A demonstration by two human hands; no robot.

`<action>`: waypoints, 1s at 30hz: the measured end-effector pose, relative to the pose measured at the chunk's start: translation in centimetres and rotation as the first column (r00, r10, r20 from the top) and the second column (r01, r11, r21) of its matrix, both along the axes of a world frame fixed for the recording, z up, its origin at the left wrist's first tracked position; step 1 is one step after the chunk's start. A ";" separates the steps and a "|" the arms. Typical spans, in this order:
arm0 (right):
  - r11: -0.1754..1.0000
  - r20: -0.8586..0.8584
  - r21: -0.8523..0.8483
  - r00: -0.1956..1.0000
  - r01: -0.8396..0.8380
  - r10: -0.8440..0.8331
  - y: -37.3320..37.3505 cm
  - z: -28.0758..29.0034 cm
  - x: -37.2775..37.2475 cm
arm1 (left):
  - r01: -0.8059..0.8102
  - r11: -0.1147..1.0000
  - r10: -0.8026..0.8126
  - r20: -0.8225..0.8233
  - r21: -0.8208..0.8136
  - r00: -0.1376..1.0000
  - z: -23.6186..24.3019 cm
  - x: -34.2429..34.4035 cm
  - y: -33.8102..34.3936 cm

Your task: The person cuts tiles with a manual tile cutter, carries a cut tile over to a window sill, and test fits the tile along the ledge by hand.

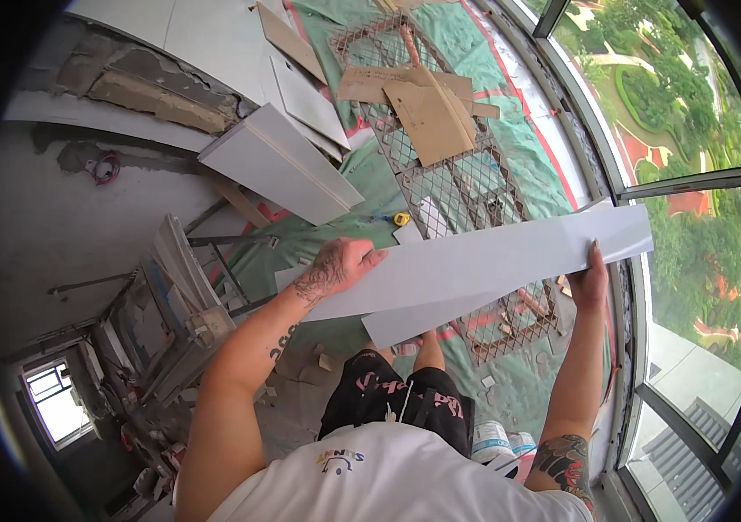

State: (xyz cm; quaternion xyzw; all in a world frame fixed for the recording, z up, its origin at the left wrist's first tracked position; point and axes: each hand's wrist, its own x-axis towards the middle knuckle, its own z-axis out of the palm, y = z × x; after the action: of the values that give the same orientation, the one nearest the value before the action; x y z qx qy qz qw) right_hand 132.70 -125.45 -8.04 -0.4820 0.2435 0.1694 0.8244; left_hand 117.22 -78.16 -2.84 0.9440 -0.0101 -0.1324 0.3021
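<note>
"Hand positions?"

"Left hand (pixel 349 263) closed over the far edge of a long, flat white panel (pixel 466 261), toward its left. Right hand (pixel 590 283) grips the near edge at right, thumb upward. Panel spans crosswise ahead of the torso."

"Containers?"

"White-and-blue cylindrical buckets (pixel 492 442), near right, beside black printed shorts (pixel 392 396). Contents cannot be determined."

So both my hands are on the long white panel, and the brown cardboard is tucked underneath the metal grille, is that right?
Not quite: the head view shows the brown cardboard lying on top of the metal grille. Your left hand and right hand are indeed on the long white panel.
</note>
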 end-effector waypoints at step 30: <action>0.561 0.307 0.283 0.480 0.778 -0.822 6.6 29.9 -53.7 | -0.256 0.339 -0.325 -0.368 -0.905 0.871 19.3 -29.0 -12.6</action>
State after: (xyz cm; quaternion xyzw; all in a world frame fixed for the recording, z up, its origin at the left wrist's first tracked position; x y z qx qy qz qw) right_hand 78.97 -118.82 21.85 -0.2923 0.2537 -0.3256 0.8626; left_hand 88.23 -90.74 16.44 0.5272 -0.0284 -0.3427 0.7770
